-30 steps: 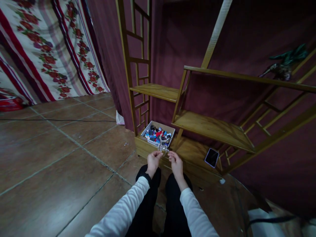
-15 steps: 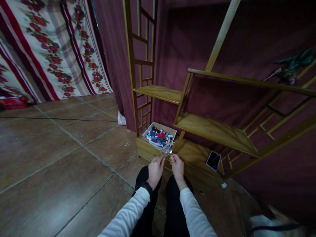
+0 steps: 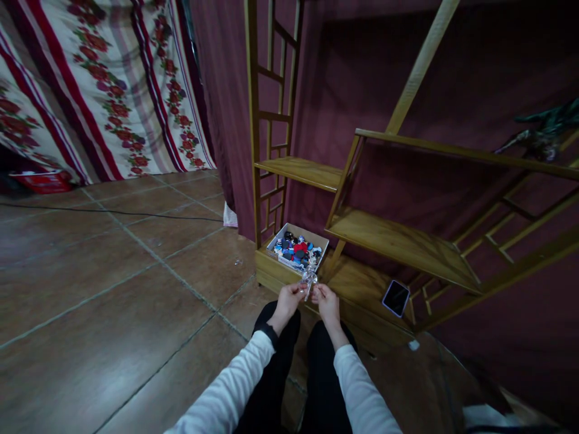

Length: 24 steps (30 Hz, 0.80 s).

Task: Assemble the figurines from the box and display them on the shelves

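Between my two hands is a small, clear, shiny object whose kind I cannot make out; it looks like transparent plastic. My left hand pinches it from the left with closed fingers. On the other side my right hand has its fingertips pressed together at the object's edge. Just beyond, a white open box full of small mixed pieces in red, blue, black and white sits on the low wooden shelf base. The clear object overlaps the box's near corner in view.
A wooden shelf unit rises in front, with a phone-like dark device on its lowest board. A dark green figure stands on the upper right shelf. A black cable crosses the tiled floor. A red container is at far left.
The camera view has shifted, so the scene sits slightly farther right. The clear object has turned between my hands, and my left hand has rotated a little.
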Available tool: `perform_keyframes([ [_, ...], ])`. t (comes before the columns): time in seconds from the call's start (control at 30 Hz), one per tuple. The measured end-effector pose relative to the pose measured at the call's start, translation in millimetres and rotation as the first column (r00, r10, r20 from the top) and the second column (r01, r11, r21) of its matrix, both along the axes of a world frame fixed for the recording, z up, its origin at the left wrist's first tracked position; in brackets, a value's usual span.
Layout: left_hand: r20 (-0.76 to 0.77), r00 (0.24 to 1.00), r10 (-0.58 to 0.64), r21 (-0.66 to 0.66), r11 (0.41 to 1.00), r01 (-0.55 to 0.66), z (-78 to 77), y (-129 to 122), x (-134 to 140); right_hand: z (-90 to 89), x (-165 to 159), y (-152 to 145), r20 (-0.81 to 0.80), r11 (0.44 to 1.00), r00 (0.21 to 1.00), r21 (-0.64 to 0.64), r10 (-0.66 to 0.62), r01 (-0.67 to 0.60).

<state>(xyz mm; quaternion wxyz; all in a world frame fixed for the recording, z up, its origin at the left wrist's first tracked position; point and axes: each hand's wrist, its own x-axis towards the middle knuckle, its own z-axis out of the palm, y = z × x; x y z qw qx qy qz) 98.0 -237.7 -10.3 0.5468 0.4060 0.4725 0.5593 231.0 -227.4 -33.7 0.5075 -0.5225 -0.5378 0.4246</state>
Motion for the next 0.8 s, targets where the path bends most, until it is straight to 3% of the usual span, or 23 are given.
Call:
perform_keyframes([
  [0.27,0.054,0.999,-0.003,-0.068,0.998,0.007,6.9,-3,-6,4.7,0,-4,-0.112,1.0,0.994,-0.027,-0.001,-0.002],
  [0.37,0.052,0.995,0.088,-0.036,0.996,-0.086,2.1,-5,-7,4.7,0,-4,-0.117,1.0,0.993,-0.023,-0.024,0.021],
  [0.47,-0.084,0.961,0.263,0.075,0.963,-0.257,-3.4,-12,-7,2.7,0,-4,-0.098,0.999,0.994,-0.012,-0.054,0.053],
  [0.53,-0.239,0.906,0.35,0.2,0.93,-0.307,-5.4,-19,-7,1.2,0,-3,-0.075,0.998,0.995,-0.004,-0.062,0.062],
  [0.63,-0.445,0.812,0.379,0.346,0.908,-0.235,-5.3,-28,-5,0.1,1,-3,-0.044,0.998,0.997,0.005,-0.067,0.067],
  [0.8,-0.624,0.69,0.366,0.361,0.919,-0.16,-0.5,-24,1,0.8,2,-5,0.041,0.997,0.996,0.04,-0.073,0.071],
])
